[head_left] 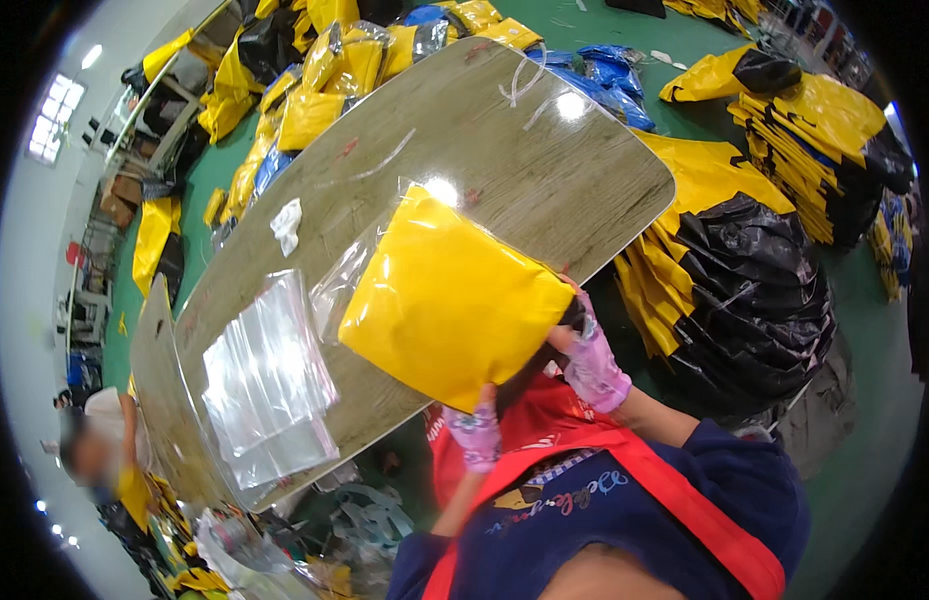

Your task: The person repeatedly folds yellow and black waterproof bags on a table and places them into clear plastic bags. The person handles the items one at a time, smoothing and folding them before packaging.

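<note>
A folded square of shiny yellow waterproof fabric (pixel 454 295) is held over the near edge of the wood-look table (pixel 384 190). Clear film, like the mouth of a plastic bag, sticks out past its left and top corners. My left hand (pixel 474 430) grips the near corner, its thumb on top and its other fingers hidden beneath. At the right corner my right hand (pixel 591 355) is closed on the edge. Both hands wear pink patterned coverings that leave the fingertips bare. Left of the yellow fabric lies a stack of clear plastic bags (pixel 269 365).
A crumpled white scrap (pixel 286 226) and thin strips (pixel 524 80) lie on the table. Black and yellow fabric piles (pixel 749 290) stand close on the right. Packed yellow bundles (pixel 314 120) line the far side. Another person (pixel 109 440) is at the left.
</note>
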{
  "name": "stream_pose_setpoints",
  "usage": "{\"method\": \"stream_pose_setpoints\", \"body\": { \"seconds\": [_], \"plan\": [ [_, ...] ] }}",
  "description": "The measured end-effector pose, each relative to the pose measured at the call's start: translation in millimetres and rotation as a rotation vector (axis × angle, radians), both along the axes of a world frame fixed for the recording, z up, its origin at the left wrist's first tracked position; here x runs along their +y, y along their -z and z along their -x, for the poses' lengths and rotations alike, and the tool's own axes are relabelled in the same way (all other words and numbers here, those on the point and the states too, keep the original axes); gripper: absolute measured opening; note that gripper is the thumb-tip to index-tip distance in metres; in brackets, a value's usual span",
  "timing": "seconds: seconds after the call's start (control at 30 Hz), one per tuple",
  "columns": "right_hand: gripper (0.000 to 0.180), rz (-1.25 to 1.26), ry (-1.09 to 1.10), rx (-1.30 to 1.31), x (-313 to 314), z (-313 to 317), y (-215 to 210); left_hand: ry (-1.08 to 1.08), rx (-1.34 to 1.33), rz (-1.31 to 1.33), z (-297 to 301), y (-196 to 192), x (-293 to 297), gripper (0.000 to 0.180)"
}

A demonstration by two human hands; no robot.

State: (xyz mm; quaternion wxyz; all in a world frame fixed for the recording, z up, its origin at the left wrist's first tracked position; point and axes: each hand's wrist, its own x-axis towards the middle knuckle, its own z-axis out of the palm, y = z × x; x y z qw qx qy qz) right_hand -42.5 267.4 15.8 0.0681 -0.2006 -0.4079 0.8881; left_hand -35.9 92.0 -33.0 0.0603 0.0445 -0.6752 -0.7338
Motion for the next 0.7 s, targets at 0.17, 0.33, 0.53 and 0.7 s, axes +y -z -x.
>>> {"method": "stream_pose_setpoints", "body": {
  "seconds": [0.17,0.33,0.53,0.7],
  "plan": [
    [0.057,-0.587,0.074,0.296,53.9,28.1,-22.2,0.701,0.323,0.928,18.5,-45.8,-44.6,0.032],
    [0.076,-0.791,-0.343,0.541,63.1,24.4,-47.1,0.403,1.067,1.505,118.3,-198.2,-30.3,0.075],
    [0.053,-0.505,0.042,0.592,49.9,39.0,-36.8,0.944,1.020,1.133,136.6,-168.7,61.7,0.063],
    [0.073,-0.474,0.181,0.613,75.3,49.3,-55.4,-0.161,0.961,0.566,117.6,-122.8,56.1,0.050]
  ]
}}
